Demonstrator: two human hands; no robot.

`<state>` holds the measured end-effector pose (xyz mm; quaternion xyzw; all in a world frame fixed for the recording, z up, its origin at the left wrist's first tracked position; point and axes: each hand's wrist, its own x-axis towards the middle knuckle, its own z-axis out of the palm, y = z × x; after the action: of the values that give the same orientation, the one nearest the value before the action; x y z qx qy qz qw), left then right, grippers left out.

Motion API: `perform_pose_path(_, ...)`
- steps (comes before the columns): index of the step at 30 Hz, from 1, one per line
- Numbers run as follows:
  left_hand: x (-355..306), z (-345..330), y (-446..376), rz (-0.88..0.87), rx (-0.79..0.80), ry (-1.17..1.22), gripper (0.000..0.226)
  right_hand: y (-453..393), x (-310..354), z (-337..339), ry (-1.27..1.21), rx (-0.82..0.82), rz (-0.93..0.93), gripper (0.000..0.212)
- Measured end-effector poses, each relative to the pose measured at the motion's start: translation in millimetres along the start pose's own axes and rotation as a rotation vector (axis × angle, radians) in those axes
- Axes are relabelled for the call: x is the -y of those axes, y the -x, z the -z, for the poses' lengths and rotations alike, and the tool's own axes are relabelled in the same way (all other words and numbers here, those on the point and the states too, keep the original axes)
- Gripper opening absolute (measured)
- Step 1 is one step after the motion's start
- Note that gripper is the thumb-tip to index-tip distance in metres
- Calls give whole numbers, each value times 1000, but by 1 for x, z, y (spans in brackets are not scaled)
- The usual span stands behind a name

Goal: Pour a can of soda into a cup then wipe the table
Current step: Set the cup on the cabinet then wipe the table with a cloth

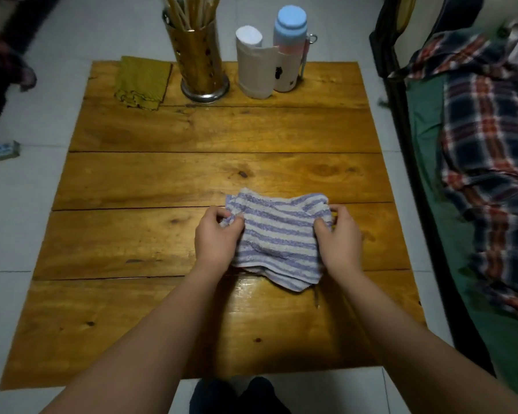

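Striped towel (277, 237) on wooden table (162, 180) | left hand (217, 236) pinches its left edge; right hand (340, 237) grips its right edge

Both bare forearms reach forward from the bottom edge, converging toward mid-frame. Left hand (214, 234): back up, fingers curled inward, thumb and fingertips pinched together at its right side. Right hand (340, 234): mirrored, back up, fingers curled, pinching at its left side. Hands level with each other, apart, wrists straight. Both grips closed in a pinch.
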<state>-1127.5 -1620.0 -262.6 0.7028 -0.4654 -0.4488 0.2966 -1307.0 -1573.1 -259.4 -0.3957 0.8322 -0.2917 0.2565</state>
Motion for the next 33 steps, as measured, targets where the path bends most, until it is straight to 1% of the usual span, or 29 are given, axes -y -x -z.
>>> perform_pose_path(4, -13, 39, -32, 15, -72, 115, 20, -22, 51, -26, -47, 15, 101, 35)
perform_pose_path(8, -21, 82, -77, -8, -185, 147, 15, -45, 109, -64, -137, 84, 162, 33)
perform_pose_path(14, -25, 140, -158, -6, -326, 140, 15, -79, 201, -130, -283, 194, 161, 35)
perform_pose_path(19, -34, 173, -227, -39, -358, 144, 13, -115, 254, -190, -373, 223, 124, 39)
perform_pose_path(22, -38, 188, -269, -59, -366, 147, 13, -135, 275, -218, -394, 196, 127, 41)
perform_pose_path(25, -44, 193, -311, -84, -362, 155, 11, -156, 291, -239, -382, 103, 145, 40)
perform_pose_path(27, -49, 191, -338, -110, -360, 173, 11, -168, 298, -250, -371, 25, 161, 35)
perform_pose_path(29, -54, 186, -362, -141, -348, 199, 11, -181, 301, -260, -324, -26, 205, 25)
perform_pose_path(31, -57, 181, -381, -156, -337, 218, 11, -192, 303, -268, -271, -51, 247, 18)
perform_pose_path(33, -55, 178, -396, -169, -331, 209, 11, -201, 303, -272, -222, -57, 260, 18)
